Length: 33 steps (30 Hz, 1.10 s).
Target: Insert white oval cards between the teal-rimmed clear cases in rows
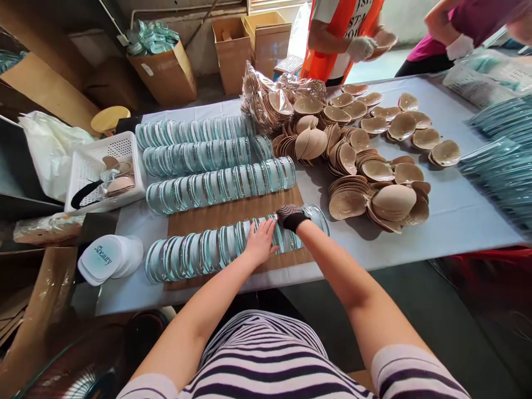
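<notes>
My bare left hand [260,241] lies flat on the nearest row of clear plastic round cases [195,252], fingers spread on its right part. My right hand [291,216], in a dark glove, presses against the right end of that same row, next to a clear case [316,217]. The row stands on edge over a brown cardboard sheet [233,213] on the white-covered table [457,210]. Three more rows of cases [220,185] lie behind it.
Piles of beige cups [374,188] cover the table's middle and back. A white basket [100,166] and white labelled lids [108,257] sit at left. Stacked clear packs [502,160] line the right. Two other people [344,39] stand behind; cardboard boxes [166,72] beyond.
</notes>
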Motion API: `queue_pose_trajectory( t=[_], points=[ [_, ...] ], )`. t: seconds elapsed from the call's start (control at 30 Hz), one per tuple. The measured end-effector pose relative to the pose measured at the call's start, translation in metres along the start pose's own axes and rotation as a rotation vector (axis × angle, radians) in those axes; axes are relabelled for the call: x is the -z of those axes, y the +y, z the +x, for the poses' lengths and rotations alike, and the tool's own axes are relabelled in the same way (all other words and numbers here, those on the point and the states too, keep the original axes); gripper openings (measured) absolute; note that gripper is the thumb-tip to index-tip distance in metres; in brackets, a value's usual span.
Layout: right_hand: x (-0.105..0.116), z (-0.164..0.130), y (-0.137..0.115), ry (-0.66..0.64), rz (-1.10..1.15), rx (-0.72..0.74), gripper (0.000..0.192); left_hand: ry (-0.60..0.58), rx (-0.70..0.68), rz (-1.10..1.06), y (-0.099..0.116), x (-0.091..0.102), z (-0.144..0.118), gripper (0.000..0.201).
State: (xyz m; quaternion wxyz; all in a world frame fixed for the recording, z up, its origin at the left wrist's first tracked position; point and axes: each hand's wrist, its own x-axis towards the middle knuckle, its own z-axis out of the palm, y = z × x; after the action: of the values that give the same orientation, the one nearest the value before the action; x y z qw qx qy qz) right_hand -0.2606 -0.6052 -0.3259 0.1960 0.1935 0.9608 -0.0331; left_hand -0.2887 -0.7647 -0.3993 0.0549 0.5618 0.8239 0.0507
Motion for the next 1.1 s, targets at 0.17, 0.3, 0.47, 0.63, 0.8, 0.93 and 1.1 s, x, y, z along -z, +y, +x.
queue_pose_trajectory(
  t=[0.17, 0.3, 0.47, 0.63, 0.8, 0.93, 1.1],
  points=[
    [0.005, 0.004, -0.011, -0.037, 0.005, 0.11, 0.024, -0.005, 0.011, 0.005, -0.001, -0.006, 0.001, 0.075],
    [-0.048, -0.047, 0.004, 0.076, 0.083, 0.124, 0.029, 0.025, 0.01, -0.002, -0.002, -0.005, -0.002, 0.073],
    [-0.15, -0.089, 0.006, 0.098, 0.22, -0.043, 0.034, 0.03, 0.024, 0.013, 0.002, -0.007, -0.001, 0.077],
    [-0.193, -0.086, -0.004, 0.047, 0.268, -0.096, 0.036, 0.01, 0.037, 0.031, 0.002, -0.006, -0.005, 0.076],
    [-0.133, -0.085, 0.03, 0.17, 0.29, -0.081, 0.043, 0.018, -0.02, 0.034, 0.01, 0.005, 0.002, 0.078],
    [-0.04, -0.045, 0.057, 0.182, 0.111, -0.126, 0.04, 0.015, -0.106, 0.016, 0.029, 0.007, 0.028, 0.083],
    [0.018, 0.032, 0.045, -0.19, -0.015, -0.013, 0.033, -0.035, -0.097, 0.031, 0.039, -0.003, 0.048, 0.082]
  ],
)
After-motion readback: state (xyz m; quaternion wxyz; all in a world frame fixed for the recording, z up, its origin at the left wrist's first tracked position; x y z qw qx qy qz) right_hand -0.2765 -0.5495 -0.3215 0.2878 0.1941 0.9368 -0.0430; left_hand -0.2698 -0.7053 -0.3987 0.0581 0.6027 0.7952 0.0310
